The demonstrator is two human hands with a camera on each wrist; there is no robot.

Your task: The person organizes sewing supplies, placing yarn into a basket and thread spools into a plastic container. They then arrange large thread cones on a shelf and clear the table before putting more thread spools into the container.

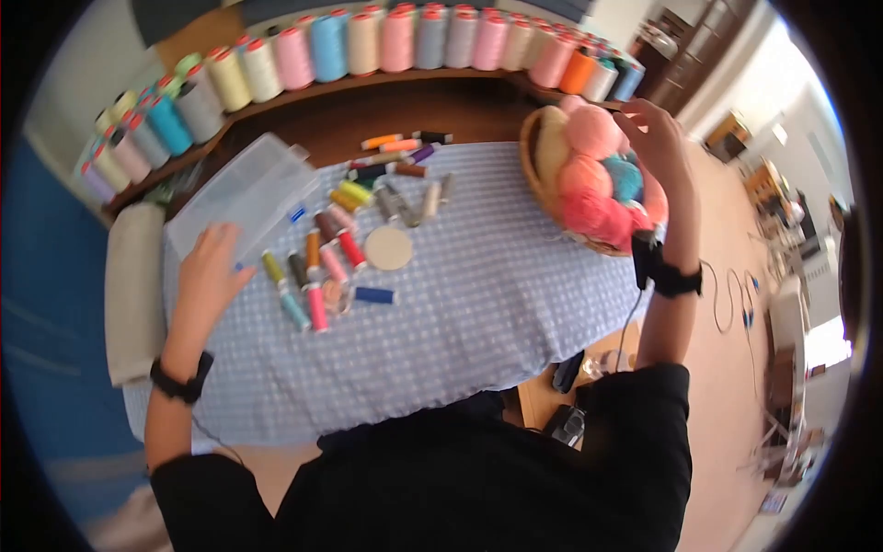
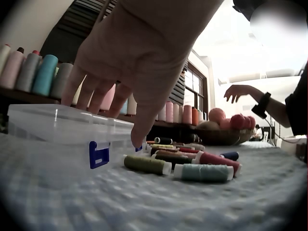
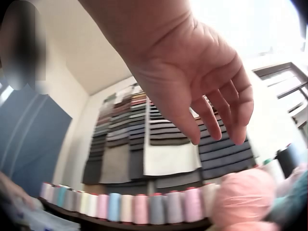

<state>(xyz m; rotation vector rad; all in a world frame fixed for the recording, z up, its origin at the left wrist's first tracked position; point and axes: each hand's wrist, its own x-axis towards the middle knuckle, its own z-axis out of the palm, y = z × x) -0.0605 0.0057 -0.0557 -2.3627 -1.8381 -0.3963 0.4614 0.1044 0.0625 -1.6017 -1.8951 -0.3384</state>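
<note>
My left hand (image 1: 210,276) reaches over the near left side of a clear plastic box (image 1: 259,179). In the left wrist view its fingers extend down over the lid, with the thumb beside a front corner; a blue latch (image 2: 99,155) shows on the box's side. Several small thread spools (image 2: 202,173) lie just right of that hand. At the right, my right hand (image 1: 660,152) hangs above a wicker basket (image 1: 528,158) heaped with yarn balls (image 1: 593,129). Its fingers are loosely bent with nothing between them, as the right wrist view shows, and the peach yarn ball (image 3: 244,195) sits below.
Large thread cones (image 1: 397,41) line a curved wooden shelf (image 1: 368,78) behind the checked tablecloth (image 1: 441,331). A round cream disc (image 1: 388,248) lies among the scattered spools. A rolled beige cloth (image 1: 135,294) borders the left edge. Fabric swatches (image 3: 171,159) hang on the far wall.
</note>
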